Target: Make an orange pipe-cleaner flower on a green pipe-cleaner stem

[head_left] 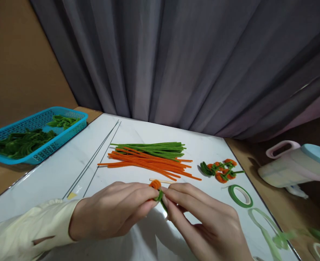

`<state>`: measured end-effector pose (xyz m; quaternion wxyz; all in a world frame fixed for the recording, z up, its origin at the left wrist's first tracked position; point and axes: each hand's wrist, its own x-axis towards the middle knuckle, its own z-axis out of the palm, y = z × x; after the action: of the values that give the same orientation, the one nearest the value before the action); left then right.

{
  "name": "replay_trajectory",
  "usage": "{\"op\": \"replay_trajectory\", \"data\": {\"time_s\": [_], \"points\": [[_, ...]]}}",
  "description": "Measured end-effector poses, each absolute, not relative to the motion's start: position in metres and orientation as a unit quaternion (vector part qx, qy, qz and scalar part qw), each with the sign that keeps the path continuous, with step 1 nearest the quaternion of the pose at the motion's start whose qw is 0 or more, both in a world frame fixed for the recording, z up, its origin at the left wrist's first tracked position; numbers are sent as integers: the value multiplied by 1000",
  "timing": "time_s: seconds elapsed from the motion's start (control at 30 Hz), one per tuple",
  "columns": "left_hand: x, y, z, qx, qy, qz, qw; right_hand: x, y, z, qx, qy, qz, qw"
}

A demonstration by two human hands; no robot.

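The fingertips of the left hand (113, 212) and the right hand (203, 217) meet and pinch together on a small pipe-cleaner flower (156, 188), an orange coil on top with green wrapping below. The left fingers close on it from one side, the right fingers on the green stem part from the other, both clamped on the piece just above the white board (54, 174).

Just beyond the fingertips lies a thin wooden stick (162, 181), and past that a spread bundle of orange pipe cleaners (149, 164) with green pipe cleaners (154, 147) touching its far edge. Beyond the right fingers sits a cluster of finished orange-and-green flowers (221, 170). Near the right hand's outer side is a roll of green tape (240, 195), with loose tape strips (268, 235) trailing further out. Beyond the left hand, thin wires (95, 159) run across the board. Far to the left, well apart, a blue basket (2, 132) holds green pieces. Far right lies a pale jug (290, 168).
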<state>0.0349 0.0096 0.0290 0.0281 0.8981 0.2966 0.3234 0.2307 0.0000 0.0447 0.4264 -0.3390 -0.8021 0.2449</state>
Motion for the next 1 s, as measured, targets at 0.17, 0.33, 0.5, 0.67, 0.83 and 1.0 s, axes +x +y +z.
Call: {"op": "replay_trajectory", "data": {"time_s": [0.17,0.33,0.5,0.67,0.83,1.0], "points": [[36,8,31,886,312,334,78,234,-2,45,-323,-823,218,413],[35,8,31,880,319,335,108,233,1,43,-305,-830,201,421],[35,11,32,869,312,358,138,235,7,46,-282,-838,218,414],[31,18,42,789,323,320,414,245,18,62,-235,-871,256,348],[29,27,43,601,289,307,679,243,23,64,-238,-846,266,396],[25,32,39,563,308,317,698,238,20,57,-244,-831,246,435]]}}
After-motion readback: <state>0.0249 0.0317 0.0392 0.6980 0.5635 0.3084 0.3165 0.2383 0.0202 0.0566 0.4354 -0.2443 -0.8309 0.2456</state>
